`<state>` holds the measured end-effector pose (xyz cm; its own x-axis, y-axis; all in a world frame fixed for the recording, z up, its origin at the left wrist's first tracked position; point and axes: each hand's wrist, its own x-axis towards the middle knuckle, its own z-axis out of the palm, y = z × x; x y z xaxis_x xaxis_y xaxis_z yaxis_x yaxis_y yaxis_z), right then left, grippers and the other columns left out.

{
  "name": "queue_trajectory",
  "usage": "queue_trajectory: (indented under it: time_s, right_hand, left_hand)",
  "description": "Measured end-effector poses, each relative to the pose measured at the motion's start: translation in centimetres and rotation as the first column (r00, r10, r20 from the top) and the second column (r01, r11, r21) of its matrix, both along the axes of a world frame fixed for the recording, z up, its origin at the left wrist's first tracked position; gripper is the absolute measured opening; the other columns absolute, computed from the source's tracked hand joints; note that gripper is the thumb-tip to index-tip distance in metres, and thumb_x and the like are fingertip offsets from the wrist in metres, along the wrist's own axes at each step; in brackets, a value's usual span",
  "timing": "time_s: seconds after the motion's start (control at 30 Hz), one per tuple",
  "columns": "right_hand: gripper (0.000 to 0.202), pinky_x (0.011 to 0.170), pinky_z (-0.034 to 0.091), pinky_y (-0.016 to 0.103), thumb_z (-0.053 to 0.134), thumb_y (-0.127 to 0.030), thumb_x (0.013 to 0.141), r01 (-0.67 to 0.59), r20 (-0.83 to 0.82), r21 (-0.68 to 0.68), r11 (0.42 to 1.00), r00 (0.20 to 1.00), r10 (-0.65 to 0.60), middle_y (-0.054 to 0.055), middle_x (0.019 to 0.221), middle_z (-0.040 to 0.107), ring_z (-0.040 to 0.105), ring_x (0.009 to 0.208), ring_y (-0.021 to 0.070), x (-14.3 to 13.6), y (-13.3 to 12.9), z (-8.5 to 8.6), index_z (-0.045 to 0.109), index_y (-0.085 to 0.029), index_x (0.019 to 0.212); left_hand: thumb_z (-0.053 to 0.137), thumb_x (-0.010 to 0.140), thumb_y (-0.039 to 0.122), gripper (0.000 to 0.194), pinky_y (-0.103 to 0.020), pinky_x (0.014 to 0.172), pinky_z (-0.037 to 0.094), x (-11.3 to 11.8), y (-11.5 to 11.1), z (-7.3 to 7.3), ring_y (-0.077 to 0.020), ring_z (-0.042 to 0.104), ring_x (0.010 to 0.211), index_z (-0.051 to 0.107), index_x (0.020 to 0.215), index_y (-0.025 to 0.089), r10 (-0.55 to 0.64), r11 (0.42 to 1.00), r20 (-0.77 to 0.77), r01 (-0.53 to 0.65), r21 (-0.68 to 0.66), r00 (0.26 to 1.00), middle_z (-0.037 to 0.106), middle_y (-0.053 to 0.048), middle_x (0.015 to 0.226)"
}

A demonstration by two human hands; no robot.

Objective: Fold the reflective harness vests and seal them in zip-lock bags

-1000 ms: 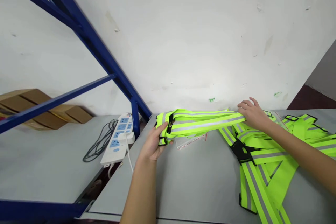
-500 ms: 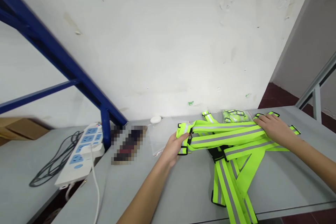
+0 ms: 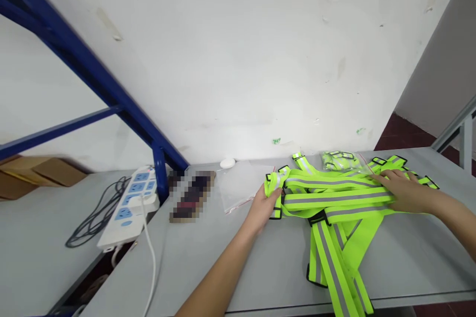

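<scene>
A bundle of fluorescent yellow-green reflective straps, with grey stripes and black buckles, lies on the grey table. My left hand is closed on the left end of the upper straps, thumb on top beside a black buckle. At their right part, my right hand is closed around the bands; some of its fingertips are hidden. From a black joining piece, more straps hang toward the table's front edge. Behind the bundle, a clear plastic bag holds folded straps of the same colour.
Left of my left hand lies a flat clear bag, with a white rounded object behind it. Farther left are a blurred-out item, a white power strip with cables, a blue metal frame and cardboard boxes.
The view has shifted slightly, moving everything a little to the right. My right hand has come lower and around the straps, from resting on top. My left hand keeps its hold on the left end.
</scene>
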<state>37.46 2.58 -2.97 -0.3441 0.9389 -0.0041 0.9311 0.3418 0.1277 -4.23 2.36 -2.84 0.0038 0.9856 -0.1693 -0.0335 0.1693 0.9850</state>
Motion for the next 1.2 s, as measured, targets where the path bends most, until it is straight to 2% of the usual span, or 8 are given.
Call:
queue_trajectory:
  time_s: [0.1, 0.2, 0.3, 0.4, 0.63, 0.87, 1.03, 1.2]
  right_hand:
    - [0.076, 0.091, 0.041, 0.059, 0.066, -0.053, 0.071, -0.054, -0.136, 0.031, 0.998, 0.989, 0.058, 0.017, 0.133, 0.053, 0.047, 0.122, 0.0427, -3.7, -0.2, 3.5, 0.042, -0.031, 0.14]
    - [0.055, 0.099, 0.039, 0.051, 0.046, -0.058, 0.088, -0.13, -0.36, 0.018, 0.991, 0.924, 0.128, 0.013, 0.131, 0.056, 0.047, 0.125, 0.0347, -11.8, 0.5, 6.2, 0.049, -0.027, 0.133]
    - [0.052, 0.102, 0.04, 0.043, 0.032, -0.053, 0.096, -0.308, -0.581, -0.116, 0.944, 0.792, 0.187, 0.01, 0.136, 0.054, 0.047, 0.126, 0.0277, -20.0, 2.6, 6.6, 0.048, -0.024, 0.135]
    - [0.052, 0.1, 0.042, 0.042, 0.032, -0.051, 0.097, -0.355, -0.69, -0.204, 0.912, 0.713, 0.123, 0.011, 0.137, 0.055, 0.051, 0.124, 0.0282, -24.4, 5.1, 5.6, 0.051, -0.02, 0.133]
    - [0.046, 0.083, 0.049, 0.036, 0.045, -0.045, 0.093, -0.396, -0.658, -0.155, 0.905, 0.724, 0.205, 0.006, 0.122, 0.064, 0.061, 0.104, 0.0261, -25.0, 4.9, 4.3, 0.048, -0.028, 0.136]
    - [0.062, 0.08, 0.047, 0.04, 0.034, -0.005, 0.087, -0.44, -0.203, 0.124, 0.889, 0.866, 0.457, 0.013, 0.115, 0.061, 0.059, 0.098, 0.0272, -25.0, 3.6, 0.7, 0.027, -0.017, 0.148]
    - [0.054, 0.091, 0.043, 0.046, 0.039, -0.002, 0.086, -0.44, 0.006, 0.269, 0.857, 0.891, 0.455, 0.016, 0.121, 0.06, 0.057, 0.104, 0.0278, -25.1, 3.5, -0.9, 0.044, -0.013, 0.138]
    - [0.039, 0.107, 0.023, 0.061, 0.043, -0.011, 0.088, -0.388, -0.016, 0.339, 0.857, 0.908, 0.418, 0.017, 0.14, 0.05, 0.044, 0.125, 0.0333, -26.0, 1.1, 1.0, 0.059, -0.01, 0.124]
  left_hand:
    - [0.066, 0.075, 0.04, 0.052, -0.037, 0.09, 0.048, -0.1, -0.2, 0.4, -0.0295, 0.061, 0.109, 0.058, 0.12, 0.015, -0.011, 1.0, 0.04, 0.012, -0.015, 0.999, 0.068, -0.012, 0.116]
    - [0.066, 0.076, 0.039, 0.052, -0.037, 0.088, 0.05, -0.1, -0.5, 0.5, -0.0278, 0.063, 0.103, 0.057, 0.121, 0.017, -0.029, 1.0, 0.045, 0.029, -0.008, 0.999, 0.069, -0.011, 0.11]
    - [0.067, 0.076, 0.039, 0.051, -0.036, 0.083, 0.051, -0.2, -0.8, 0.3, -0.0259, 0.065, 0.097, 0.057, 0.122, 0.019, -0.037, 0.999, 0.051, 0.036, 0.01, 0.998, 0.07, -0.008, 0.107]
    - [0.066, 0.077, 0.039, 0.051, -0.036, 0.08, 0.052, -0.3, -0.9, 0.1, -0.0256, 0.066, 0.094, 0.056, 0.123, 0.02, -0.044, 0.999, 0.053, 0.044, 0.013, 0.998, 0.07, -0.008, 0.105]
    - [0.063, 0.081, 0.037, 0.044, -0.036, 0.093, 0.047, -0.5, -0.6, -0.5, -0.0264, 0.06, 0.112, 0.057, 0.121, 0.019, 0.031, 0.999, 0.132, -0.037, 0.038, 0.991, 0.066, -0.009, 0.12]
    - [0.066, 0.077, 0.037, 0.044, -0.036, 0.08, 0.052, -0.4, -0.7, 0.4, -0.0253, 0.066, 0.096, 0.059, 0.117, 0.02, 0.078, 0.993, 0.204, -0.059, -0.098, 0.976, 0.071, -0.009, 0.105]
    - [0.065, 0.076, 0.036, 0.044, -0.036, 0.062, 0.053, 0.0, -0.8, 0.4, -0.026, 0.068, 0.08, 0.058, 0.117, 0.02, 0.083, 0.975, 0.198, -0.04, -0.216, 0.977, 0.07, -0.01, 0.103]
    - [0.068, 0.074, 0.03, 0.043, -0.035, 0.087, 0.049, 0.5, -0.7, -0.3, -0.0247, 0.064, 0.102, 0.06, 0.115, 0.02, 0.16, 0.987, 0.23, -0.148, -0.066, 0.96, 0.07, -0.008, 0.11]
